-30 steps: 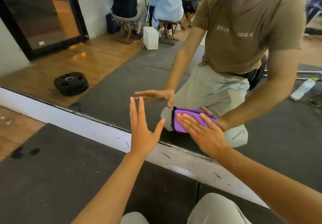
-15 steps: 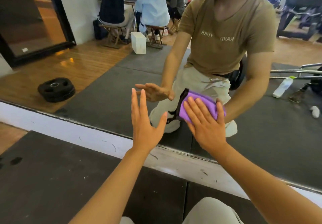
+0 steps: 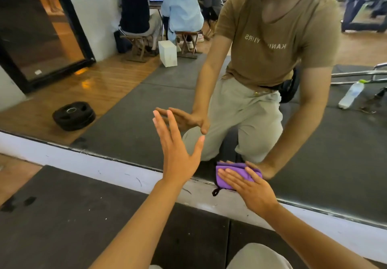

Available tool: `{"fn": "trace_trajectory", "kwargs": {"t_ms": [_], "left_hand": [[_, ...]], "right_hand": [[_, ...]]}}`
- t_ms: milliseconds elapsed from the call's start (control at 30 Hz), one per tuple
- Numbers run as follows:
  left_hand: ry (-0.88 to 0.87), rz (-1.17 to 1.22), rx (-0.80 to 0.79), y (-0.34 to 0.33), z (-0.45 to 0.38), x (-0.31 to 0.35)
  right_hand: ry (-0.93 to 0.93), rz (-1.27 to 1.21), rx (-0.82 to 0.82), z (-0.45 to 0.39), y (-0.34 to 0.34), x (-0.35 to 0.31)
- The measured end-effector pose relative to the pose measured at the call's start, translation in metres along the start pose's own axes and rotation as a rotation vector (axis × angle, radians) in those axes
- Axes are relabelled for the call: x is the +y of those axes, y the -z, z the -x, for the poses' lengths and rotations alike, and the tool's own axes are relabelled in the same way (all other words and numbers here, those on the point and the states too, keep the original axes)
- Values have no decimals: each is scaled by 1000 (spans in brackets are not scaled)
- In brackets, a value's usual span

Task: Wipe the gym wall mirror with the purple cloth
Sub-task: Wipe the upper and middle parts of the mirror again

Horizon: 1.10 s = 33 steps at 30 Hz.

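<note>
We are kneeling on the floor mat (image 3: 62, 216) before the mirror (image 3: 125, 109), mid-wipe as we judge it. Our right hand (image 3: 253, 189) is the grip at work: its fingers lie straight and flat, pressing the purple cloth (image 3: 234, 176) against the glass, not curled round it. The cloth sits at the mirror's very bottom edge, just above the white wall strip (image 3: 83, 162), its long axis running from nine to three o'clock, and it peeks out at eleven o'clock from under the fingers. Our left hand (image 3: 178, 153) is spread flat, holding nothing, its fingertips near or on the glass at ten o'clock from the cloth. With the cloth at the lower edge, the unwiped glass lies toward twelve o'clock, so the right hand is placed to push upward.
</note>
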<state>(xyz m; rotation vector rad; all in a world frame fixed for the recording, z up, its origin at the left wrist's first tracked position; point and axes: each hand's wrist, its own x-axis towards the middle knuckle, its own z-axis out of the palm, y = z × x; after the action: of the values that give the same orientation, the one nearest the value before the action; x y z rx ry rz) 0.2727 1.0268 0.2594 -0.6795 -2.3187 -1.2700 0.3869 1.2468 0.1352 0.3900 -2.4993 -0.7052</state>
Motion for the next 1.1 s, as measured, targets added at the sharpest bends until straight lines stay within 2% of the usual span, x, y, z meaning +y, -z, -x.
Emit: {"fn": "trace_trajectory", "kwargs": {"t_ms": [100,200,333,400,467,567,767,867,1100], "left_hand": [[21,-7,15,-4,1,7],[46,5,7,-3,1,13],[83,43,36,1,1,20],[28,32,38,1,3,27],[-155,-29,21,-1,7,34],[-393,-112,11,-12,11,44],[-372,-194,-17,-41,15,49],[-349,-218,2,-51,15,54],[-290,-223,-20,-53,18,62]], "right_hand": [[-51,-86,191,-20,28,27],[-156,78,288,-46,76,69],[-440,97,563,-80,144,128],[-568,61,660,-85,158,141],[-617,31,675,-77,150,136],[-527,58,536,-42,109,105],[-161,175,105,76,20,58],[-118,142,-55,110,5,52],[-36,165,-144,116,11,65]]}}
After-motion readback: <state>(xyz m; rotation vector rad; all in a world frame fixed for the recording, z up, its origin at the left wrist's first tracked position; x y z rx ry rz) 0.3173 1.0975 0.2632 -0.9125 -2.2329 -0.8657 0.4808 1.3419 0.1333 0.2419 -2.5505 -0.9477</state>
